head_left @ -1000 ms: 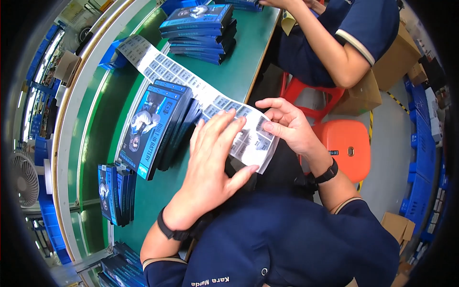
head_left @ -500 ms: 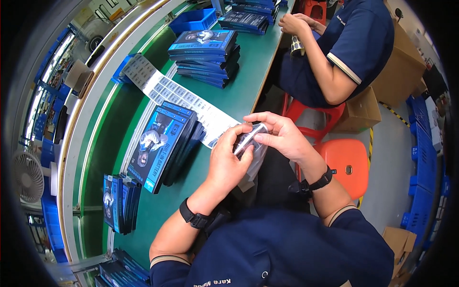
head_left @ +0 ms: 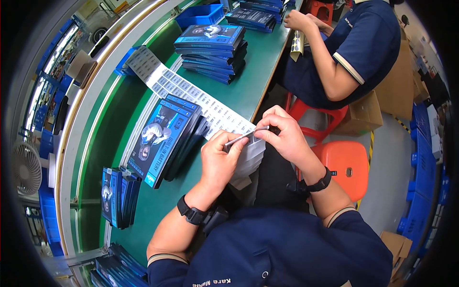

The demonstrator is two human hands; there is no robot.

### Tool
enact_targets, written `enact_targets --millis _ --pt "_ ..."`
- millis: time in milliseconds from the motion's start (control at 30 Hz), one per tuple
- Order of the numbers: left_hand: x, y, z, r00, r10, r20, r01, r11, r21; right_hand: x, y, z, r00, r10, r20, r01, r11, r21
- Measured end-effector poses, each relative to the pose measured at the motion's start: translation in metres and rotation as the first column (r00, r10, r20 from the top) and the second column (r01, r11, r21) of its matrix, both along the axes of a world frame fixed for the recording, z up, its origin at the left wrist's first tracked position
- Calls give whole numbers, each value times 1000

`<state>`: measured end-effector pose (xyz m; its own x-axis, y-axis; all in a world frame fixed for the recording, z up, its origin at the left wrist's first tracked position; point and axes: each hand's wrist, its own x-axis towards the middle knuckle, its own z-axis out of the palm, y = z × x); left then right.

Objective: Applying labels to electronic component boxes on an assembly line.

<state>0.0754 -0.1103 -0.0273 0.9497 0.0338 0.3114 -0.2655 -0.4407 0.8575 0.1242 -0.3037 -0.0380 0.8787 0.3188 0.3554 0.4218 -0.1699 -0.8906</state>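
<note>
A long white strip of printed labels (head_left: 191,93) runs across the table toward my hands, and a pale grey length hangs below them over my lap. My left hand (head_left: 217,155) is closed, thumb and fingers pinching the left end of a thin, straight fold or edge that seems to belong to this label strip. At the other end of the same edge, my right hand (head_left: 285,136) pinches with thumb and forefinger. Left of the strip lies a stack of blue and black printed boxes (head_left: 160,138). Whether anything small sits under my fingertips is hidden.
More box stacks stand on the green table (head_left: 265,48): one farther back (head_left: 210,45), a smaller one at left (head_left: 114,196). A blue bin (head_left: 201,16) is at the back. A co-worker (head_left: 344,57) sits at right, beyond an orange stool (head_left: 342,165).
My hands have turned and drawn slightly apart; the bunched, curled part between them is now a thin straight edge. The co-worker's sticker strip hangs more fully in view.
</note>
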Motion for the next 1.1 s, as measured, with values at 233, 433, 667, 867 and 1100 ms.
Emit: enact_targets --millis 233,433,667,867,1100 --pt "6 4 -9 988 22 -153 -44 989 -139 -5 11 7 807 -176 564 358 905 -228" --pt "12 11 -12 963 -19 -268 -69 947 -312 -4 9 -3 725 -129 676 378 896 -234" --pt "13 12 -16 970 -16 -244 -34 979 -200 -7 14 5 826 -113 552 314 906 -284" --pt "11 14 -6 959 -36 -281 -8 988 -156 -9 15 2 751 -102 652 367 886 -284" --pt "12 14 -11 965 -43 -260 -23 969 -247 -9 10 -7 767 -97 634 314 918 -241"
